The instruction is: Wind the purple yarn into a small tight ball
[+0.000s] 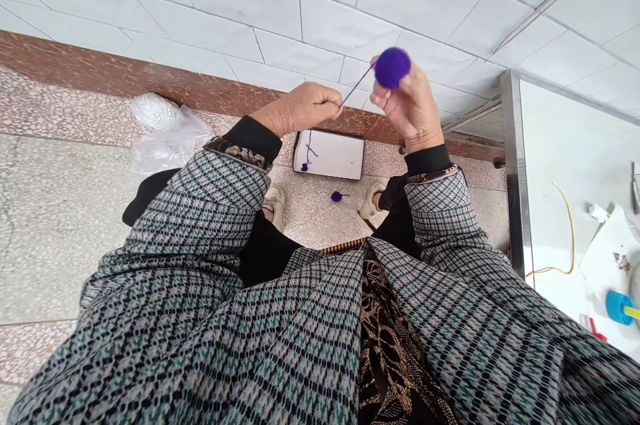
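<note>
- Speckled floor (60,211) spreads well left of the shallow white box (337,153), reaching the skirting (65,61) beyond.
- A clear plastic bag (173,145) with a white bundle (156,111) lies left of the box, a gap of floor between them.
- One shoe (275,206) stands near the box's near left corner.
- The left hand (303,108), raised by the box's far left corner, is clenched on a taut purple strand (356,86).
- The box has a dark rim; a dark purple scrap (304,167) sits by its near left corner inside.
- A small purple ball (336,197) rests on the floor just nearer than the box.
- The purple ball (393,67) is up past the box's far right corner, in the grasp of the right hand (413,108); some fingers seem hidden behind it.
- Well right of the box, the counter (555,118) begins at a metal edge (515,178), with floor between.
</note>
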Motion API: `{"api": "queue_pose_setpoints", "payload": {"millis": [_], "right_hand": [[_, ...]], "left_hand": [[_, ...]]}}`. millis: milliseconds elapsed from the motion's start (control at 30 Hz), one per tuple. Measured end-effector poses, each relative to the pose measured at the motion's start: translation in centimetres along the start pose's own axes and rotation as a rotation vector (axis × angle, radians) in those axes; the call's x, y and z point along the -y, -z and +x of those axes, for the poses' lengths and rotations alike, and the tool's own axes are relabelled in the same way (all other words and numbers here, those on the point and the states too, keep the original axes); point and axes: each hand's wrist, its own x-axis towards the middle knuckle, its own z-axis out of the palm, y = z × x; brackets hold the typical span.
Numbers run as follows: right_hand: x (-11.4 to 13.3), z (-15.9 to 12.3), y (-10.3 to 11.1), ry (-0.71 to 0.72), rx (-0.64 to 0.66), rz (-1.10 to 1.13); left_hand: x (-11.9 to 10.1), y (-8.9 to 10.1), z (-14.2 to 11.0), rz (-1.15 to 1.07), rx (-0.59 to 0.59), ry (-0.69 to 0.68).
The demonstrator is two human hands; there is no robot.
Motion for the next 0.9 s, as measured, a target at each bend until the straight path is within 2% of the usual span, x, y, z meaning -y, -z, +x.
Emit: {"api": "queue_pose_setpoints", "payload": {"millis": [67, 133, 200, 300, 333, 367, 400, 467, 533, 600, 667, 733, 767, 833, 867, 900], "right_hand": [[-0.4, 0.7, -0.1, 0.022, -0.193, -0.067], [-1.0, 1.0, 0.0, -0.041, -0.252, -0.192], [-1.2, 0.7, 0.0, -0.148, -0.120, -0.323], [-0.6, -0.3, 0.0, -0.319, 0.255, -0.391], [-0.1, -0.7, -0.1, -0.324, 0.323, -0.341], [0.3, -0.9, -0.2, -0.284, 0.327, -0.272], [0.7, -1.0, -0.3, -0.205, 0.271, -0.195], [1.2, -0.8, -0.6, -0.004, 0.053, -0.060], [1.0, -0.2, -0.8, 0.108, -0.157, -0.044], [0.3, 0.5, -0.9, 0.085, -0.255, -0.155], [-0.4, 0.8, -0.5, 0.021, -0.273, -0.279], [-0.5, 0.7, 0.0, -0.068, -0.149, -0.403], [-0.3, 0.5, 0.4, -0.129, -0.019, -0.465], [0.5, -0.1, 1.0, -0.261, 0.348, -0.543], [0.9, -0.4, 1.3, -0.304, 0.522, -0.524], [1.3, -0.7, 1.4, -0.312, 0.633, -0.457]], "left_hand": [[-0.3, -0.4, 0.0, -0.010, 0.067, -0.019], [-0.5, -0.6, 0.0, -0.009, 0.095, -0.055], [-0.7, -0.4, -0.1, -0.002, 0.082, -0.083], [-0.5, 0.5, -0.2, 0.000, 0.012, -0.071], [-0.3, 0.8, -0.3, -0.006, -0.008, -0.056], [-0.2, 0.9, -0.2, -0.016, -0.022, -0.043], [-0.1, 1.0, -0.2, -0.028, -0.024, -0.033], [-0.1, 0.8, -0.1, -0.053, 0.012, -0.032], [-0.3, 0.2, 0.0, -0.069, 0.078, -0.044], [-0.6, -0.4, 0.2, -0.063, 0.132, -0.053], [-0.7, -0.8, 0.2, -0.046, 0.145, -0.061], [-0.7, -0.6, 0.2, -0.042, 0.128, -0.066], [-0.6, -0.5, 0.2, -0.049, 0.115, -0.065], [-0.3, 0.0, 0.1, -0.074, 0.080, -0.047], [-0.2, 0.3, 0.0, -0.091, 0.067, -0.032], [-0.2, 0.4, 0.0, -0.112, 0.061, -0.018]]}}
